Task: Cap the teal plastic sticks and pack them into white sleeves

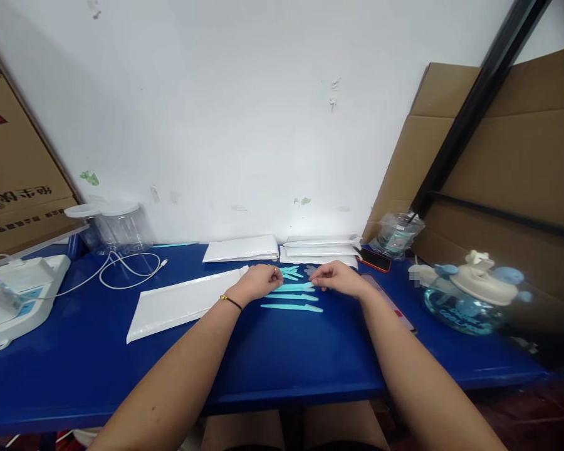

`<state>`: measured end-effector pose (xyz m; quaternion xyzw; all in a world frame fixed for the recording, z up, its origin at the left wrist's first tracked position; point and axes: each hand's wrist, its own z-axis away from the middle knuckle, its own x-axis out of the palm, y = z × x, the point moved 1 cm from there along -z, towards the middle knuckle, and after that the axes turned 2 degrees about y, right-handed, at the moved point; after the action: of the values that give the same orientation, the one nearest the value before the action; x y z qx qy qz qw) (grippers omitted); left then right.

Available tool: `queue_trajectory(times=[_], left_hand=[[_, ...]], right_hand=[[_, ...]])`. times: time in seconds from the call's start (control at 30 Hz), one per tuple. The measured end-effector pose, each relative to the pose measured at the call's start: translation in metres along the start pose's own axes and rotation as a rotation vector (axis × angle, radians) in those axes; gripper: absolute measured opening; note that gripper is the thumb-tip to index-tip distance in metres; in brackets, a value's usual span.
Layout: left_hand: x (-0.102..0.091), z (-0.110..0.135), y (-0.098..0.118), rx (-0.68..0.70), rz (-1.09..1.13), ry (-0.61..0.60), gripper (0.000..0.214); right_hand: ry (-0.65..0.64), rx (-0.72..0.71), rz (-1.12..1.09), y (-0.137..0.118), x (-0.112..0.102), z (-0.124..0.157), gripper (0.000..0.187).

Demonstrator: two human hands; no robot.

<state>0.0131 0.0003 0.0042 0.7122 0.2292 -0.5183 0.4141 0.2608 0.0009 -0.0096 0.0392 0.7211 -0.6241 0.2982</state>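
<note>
Slim turquoise eyebrow razors lie on the blue table in front of me. The razor between my hands [294, 288] lies level, its right end in the closed fingertips of my right hand [339, 279]. My left hand [258, 282], closed in a pinch, is at the razor's left end. Nearer to me, two more razors lie roughly parallel, the closest one [291, 307] below the other [291, 297]. Behind my fingers is a small crossed pile of razors [290, 273]. Small clear pieces [311, 270] sit beside the pile, partly behind my right hand.
A white padded envelope [178, 304] lies by my left forearm, with more white packets [239, 248] along the wall. Right of my hands are phones [375, 259], a plastic cup [398, 235] and a water jug [470, 297]. Leftward are clear jars [122, 225], a cable and a power strip [32, 294].
</note>
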Motion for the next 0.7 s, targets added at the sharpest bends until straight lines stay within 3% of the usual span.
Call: queue_trajectory(times=[0.2, 0.4, 0.7], left_hand=[[0.007, -0.007, -0.014, -0.048, -0.221, 0.156, 0.023], [0.01, -0.01, -0.017, -0.07, -0.238, 0.153, 0.016], [0.008, -0.008, -0.012, -0.002, -0.283, 0.189, 0.027]], right_hand=[[0.33, -0.014, 0.425, 0.021, -0.011, -0.008, 0.016], [0.293, 0.015, 0.57, 0.022, 0.0, -0.014, 0.015], [0.283, -0.03, 0.691, 0.016, 0.0, -0.01, 0.015]])
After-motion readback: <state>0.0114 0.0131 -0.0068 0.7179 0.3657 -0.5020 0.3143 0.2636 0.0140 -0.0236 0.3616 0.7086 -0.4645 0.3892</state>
